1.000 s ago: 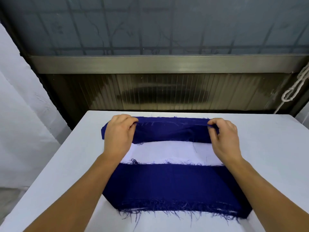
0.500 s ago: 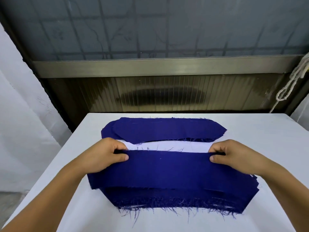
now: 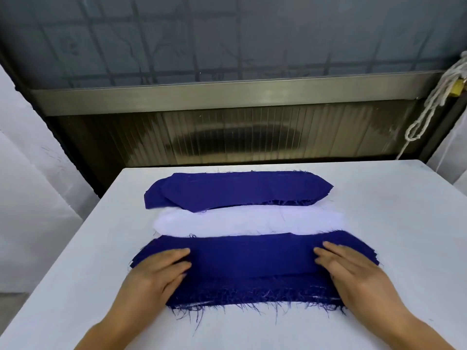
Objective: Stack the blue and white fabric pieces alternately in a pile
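A: How many groups of fabric lie on the white bench (image 3: 75,261), and where?

B: Three, in bands from far to near. Farthest is a far blue stack (image 3: 237,189) with angled ends; at its left end at least two offset layers can be counted, the rest cannot be told apart. Next is a white stack (image 3: 247,221), a pale band whose far edge touches the far blue stack; its layers cannot be counted. Nearest is the near blue pile (image 3: 252,261), long and frayed, with loose threads hanging from its near edge.

A: Does the near blue pile hold more than one piece?

B: Yes. Stepped edges show at both ends and a ridge runs along its near part, so several blue layers are there, but no exact count can be read. A thin white sliver shows at its near right edge. Its far edge touches the white stack.

A: How many hands, and how do the fingers lie?

B: Two. The left hand (image 3: 156,271) rests palm down on the pile's left end, fingers straight and close together, pointing right. The right hand (image 3: 353,269) rests flat on the right end, fingers straight, pointing left. Neither grips anything.

A: What lies beyond the bench?

B: One metal rail (image 3: 227,94) under a glass pane, and one knotted white rope (image 3: 429,107) hanging at the far right.
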